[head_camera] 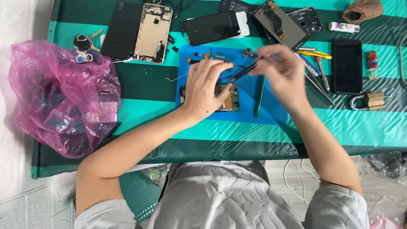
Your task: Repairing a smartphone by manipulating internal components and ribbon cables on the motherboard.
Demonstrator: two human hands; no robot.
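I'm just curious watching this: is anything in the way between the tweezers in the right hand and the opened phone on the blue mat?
Only the left hand, which rests on the phone and covers most of it. The tweezers in the right hand reach in beside its fingers; nothing else visible blocks them.

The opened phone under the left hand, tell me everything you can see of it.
The opened phone lies flat on the blue mat, back off, showing a green circuit board with metal parts. The left hand rests on it and covers most of it. Black tweezers, held in the right hand, point toward its top edge.
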